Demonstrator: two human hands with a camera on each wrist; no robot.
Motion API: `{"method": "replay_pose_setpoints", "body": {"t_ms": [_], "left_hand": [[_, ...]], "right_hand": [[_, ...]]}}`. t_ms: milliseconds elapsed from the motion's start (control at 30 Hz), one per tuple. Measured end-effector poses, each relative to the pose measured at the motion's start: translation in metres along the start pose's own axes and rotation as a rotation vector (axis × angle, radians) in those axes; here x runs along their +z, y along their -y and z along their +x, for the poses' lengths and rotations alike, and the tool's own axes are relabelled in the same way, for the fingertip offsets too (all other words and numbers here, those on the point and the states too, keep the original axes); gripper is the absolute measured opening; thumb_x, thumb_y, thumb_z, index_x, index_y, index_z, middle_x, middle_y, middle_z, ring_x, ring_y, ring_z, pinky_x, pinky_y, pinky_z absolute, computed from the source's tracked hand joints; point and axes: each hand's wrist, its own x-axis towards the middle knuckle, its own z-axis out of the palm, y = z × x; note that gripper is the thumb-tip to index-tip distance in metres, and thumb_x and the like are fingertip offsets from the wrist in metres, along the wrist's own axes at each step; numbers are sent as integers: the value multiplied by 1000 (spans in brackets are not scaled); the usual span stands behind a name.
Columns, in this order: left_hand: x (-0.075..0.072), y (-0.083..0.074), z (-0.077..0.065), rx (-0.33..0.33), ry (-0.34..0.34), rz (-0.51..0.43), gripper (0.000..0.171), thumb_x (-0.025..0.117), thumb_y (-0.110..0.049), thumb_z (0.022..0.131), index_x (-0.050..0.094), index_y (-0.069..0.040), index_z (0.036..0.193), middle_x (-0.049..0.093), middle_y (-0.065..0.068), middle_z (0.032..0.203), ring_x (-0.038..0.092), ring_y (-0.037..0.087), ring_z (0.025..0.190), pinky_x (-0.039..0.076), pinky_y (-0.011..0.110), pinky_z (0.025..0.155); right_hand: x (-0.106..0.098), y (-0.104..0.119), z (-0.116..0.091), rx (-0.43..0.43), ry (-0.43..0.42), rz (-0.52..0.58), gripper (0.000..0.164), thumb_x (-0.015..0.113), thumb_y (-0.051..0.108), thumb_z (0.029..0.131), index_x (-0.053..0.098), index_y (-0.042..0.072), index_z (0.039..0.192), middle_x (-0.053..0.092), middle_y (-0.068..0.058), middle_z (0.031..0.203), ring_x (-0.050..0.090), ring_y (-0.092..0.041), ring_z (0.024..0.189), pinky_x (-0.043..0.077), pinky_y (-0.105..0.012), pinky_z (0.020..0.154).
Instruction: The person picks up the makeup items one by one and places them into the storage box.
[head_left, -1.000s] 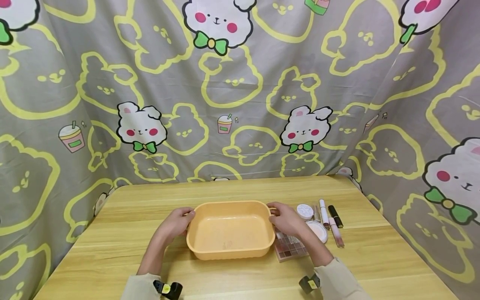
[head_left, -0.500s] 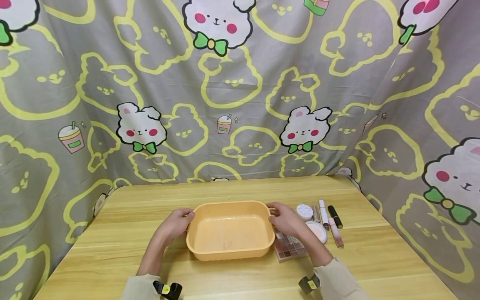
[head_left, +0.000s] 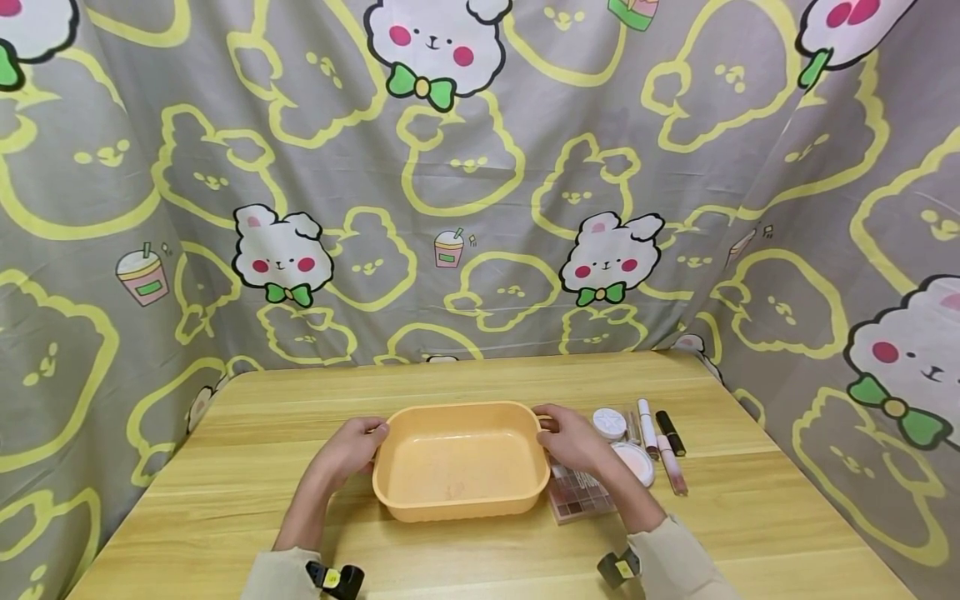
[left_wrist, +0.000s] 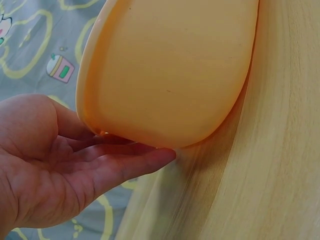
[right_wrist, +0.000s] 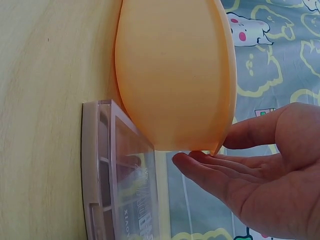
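A yellow-orange plastic basin sits at the middle of the wooden table, its inside bare. My left hand grips its left end, thumb at the rim and fingers underneath, as the left wrist view also shows around the basin's end wall. At the opposite end my right hand holds the rim the same way; in the right wrist view its fingertips reach under the wall. Right beside the basin lies an eyeshadow palette with a clear lid, partly hidden by the right hand and forearm in the head view.
Right of my right hand are a white round compact with a star pattern, a round powder case, a white tube, a black tube and a pink tube. A patterned curtain surrounds the table.
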Motion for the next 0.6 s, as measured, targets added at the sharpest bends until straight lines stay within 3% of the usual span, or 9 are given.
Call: {"method": "replay_pose_setpoints", "body": {"t_ms": [600], "left_hand": [[0, -1, -1, 6, 7, 8, 33, 42, -12, 108, 62, 9, 124, 67, 19, 102, 65, 25, 92, 60, 40, 74]], "right_hand": [[2, -3, 3, 26, -14, 17, 43, 57, 4, 97, 56, -1, 140, 64, -25, 132, 66, -36, 117, 61, -40, 84]]}}
